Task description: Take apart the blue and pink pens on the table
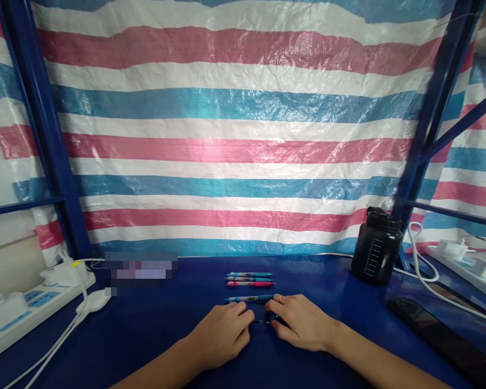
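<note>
My left hand (223, 330) is closed low over the desk, its fingers pinching a thin dark pen-like piece (257, 322) whose end points right. Facing it, my right hand (303, 322) curls around another dark pen-like piece (274, 317), mostly hidden by the fingers. A small gap separates the two ends. Just beyond my fingertips lies a blue pen (247, 298), sideways on the desk. Farther back, a pink pen (251, 283) lies alongside blue pens (249, 274), all roughly parallel.
A black bottle (376, 248) stands at the back right of the blue desk (178, 302). Nearer lies a dark phone-like slab (441, 335). White power strips (36, 302) with cables sit at both sides. Striped sheeting (243, 135) hangs behind, between blue metal posts (51, 129).
</note>
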The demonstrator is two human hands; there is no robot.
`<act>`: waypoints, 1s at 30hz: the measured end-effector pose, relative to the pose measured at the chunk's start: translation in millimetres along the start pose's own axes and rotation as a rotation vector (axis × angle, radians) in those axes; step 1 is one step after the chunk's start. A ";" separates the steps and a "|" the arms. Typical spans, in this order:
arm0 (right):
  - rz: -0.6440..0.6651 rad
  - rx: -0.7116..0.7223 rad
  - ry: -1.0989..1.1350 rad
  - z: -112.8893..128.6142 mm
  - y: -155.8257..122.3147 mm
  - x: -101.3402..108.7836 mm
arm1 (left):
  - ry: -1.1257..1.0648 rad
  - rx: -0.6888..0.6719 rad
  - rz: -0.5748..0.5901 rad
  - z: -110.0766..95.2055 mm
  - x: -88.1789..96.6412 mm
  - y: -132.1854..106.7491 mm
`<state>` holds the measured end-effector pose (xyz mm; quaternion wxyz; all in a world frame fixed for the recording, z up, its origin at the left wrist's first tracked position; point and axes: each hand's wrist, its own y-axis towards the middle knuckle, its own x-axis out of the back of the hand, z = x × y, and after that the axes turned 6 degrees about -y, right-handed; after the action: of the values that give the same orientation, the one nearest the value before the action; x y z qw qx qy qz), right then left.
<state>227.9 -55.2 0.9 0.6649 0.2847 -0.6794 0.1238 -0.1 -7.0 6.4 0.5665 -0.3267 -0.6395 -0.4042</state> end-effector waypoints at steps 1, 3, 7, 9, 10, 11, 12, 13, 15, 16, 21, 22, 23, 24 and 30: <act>0.004 0.020 -0.012 0.2 0.0 0.5 | -0.001 -0.006 -0.008 0.3 -1.0 0.1; 0.014 0.057 -0.026 0.1 0.3 1.0 | -0.009 -0.002 -0.019 0.6 -2.8 0.3; 0.021 0.078 -0.039 -1.2 1.2 0.6 | -0.007 0.033 -0.022 0.1 -4.8 -0.1; 0.029 0.068 -0.034 -1.9 1.5 0.0 | -0.001 0.063 -0.018 -0.1 -4.8 -0.2; 0.035 0.061 -0.030 -2.1 1.5 -0.2 | -0.001 0.074 -0.015 -0.1 -4.7 -0.2; 0.042 0.053 -0.026 -2.3 1.4 -0.4 | -0.002 0.081 -0.011 0.0 -4.5 0.0; 0.047 0.044 -0.023 -2.4 1.3 -0.6 | -0.004 0.084 -0.009 0.1 -4.3 0.1; 0.050 0.037 -0.021 -2.4 1.1 -0.6 | -0.006 0.082 -0.008 0.2 -4.2 0.3; 0.048 0.029 -0.020 -2.5 0.9 -0.6 | -0.009 0.078 -0.014 0.5 -4.4 0.5; 0.047 0.027 -0.019 -2.5 0.8 -0.5 | -0.009 0.078 -0.019 0.5 -4.6 0.5; 0.049 0.027 -0.017 -3.2 1.1 0.2 | -0.009 0.094 -0.024 -0.1 -5.4 0.0; 0.047 0.027 -0.017 -3.3 1.2 0.0 | -0.010 0.097 -0.019 -0.3 -4.9 -0.1; 0.044 0.026 -0.016 -3.5 1.3 -0.3 | -0.011 0.098 -0.016 -0.5 -4.4 -0.1; 0.041 0.026 -0.016 -3.7 1.4 -0.9 | -0.012 0.099 -0.014 -0.7 -3.7 0.0; 0.021 0.029 -0.030 -4.6 1.4 -5.0 | -0.014 0.096 -0.014 -0.5 -3.5 0.1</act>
<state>230.8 -50.5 -3.2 0.6492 0.2888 -0.6904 0.1362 0.7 -7.2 2.9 0.5741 -0.2976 -0.6643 -0.3749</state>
